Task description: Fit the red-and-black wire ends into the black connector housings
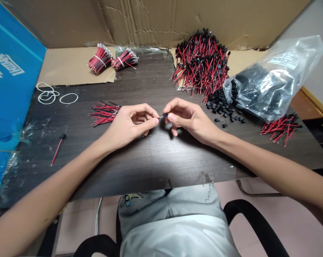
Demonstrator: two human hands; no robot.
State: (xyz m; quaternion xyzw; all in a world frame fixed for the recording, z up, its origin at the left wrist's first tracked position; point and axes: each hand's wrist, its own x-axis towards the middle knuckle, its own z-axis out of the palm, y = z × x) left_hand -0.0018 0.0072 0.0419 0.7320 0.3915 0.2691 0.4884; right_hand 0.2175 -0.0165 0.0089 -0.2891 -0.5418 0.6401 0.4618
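Observation:
My left hand [136, 121] pinches a thin wire between thumb and forefinger; only its metal tip shows, so its colour is hidden. Facing it, my right hand [187, 116] pinches a small black connector housing [165, 115]. The wire tip and the housing meet between my fingertips; I cannot tell how deep the tip sits. Partly behind my left hand lies a loose bunch of red and black wires [104, 113]. To the right of my right hand, small black connector housings [223, 109] are scattered before the mouth of a clear plastic bag [271, 84].
A big heap of red wires with black connectors [201, 62] lies at the back. Two banded wire bundles [99, 60] rest at back left, near white rubber bands [47, 93]. A single connected wire [57, 151] lies left; a smaller pile [281, 127] lies right. Cardboard [150, 23] walls the back.

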